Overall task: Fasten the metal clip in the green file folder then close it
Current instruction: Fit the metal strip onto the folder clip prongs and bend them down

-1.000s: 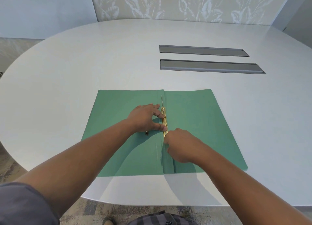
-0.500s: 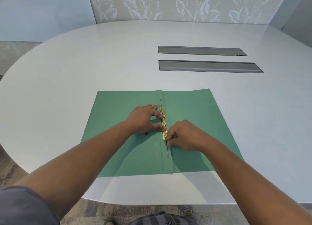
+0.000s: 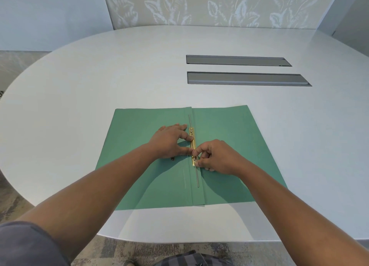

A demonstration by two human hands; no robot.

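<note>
The green file folder (image 3: 239, 138) lies open and flat on the white table, spine running away from me. Along the spine sits the gold metal clip (image 3: 192, 144), with thin silver prongs lying flat beyond both of its ends. My left hand (image 3: 169, 141) rests on the left leaf, its fingertips pressing the clip's left edge. My right hand (image 3: 216, 157) is curled over the clip's near end, thumb and forefinger pinching a small slider there. A small dark piece (image 3: 172, 159) peeks out under my left wrist.
The oval white table (image 3: 99, 86) has two long grey recessed slots (image 3: 247, 79) beyond the folder to the right. Its near edge runs close below the folder. Patterned carpet and my checked clothing show underneath.
My right hand has moved up along the spine from the lower part of the folder to the clip's near end, uncovering the near prong. The left hand has stayed put.
</note>
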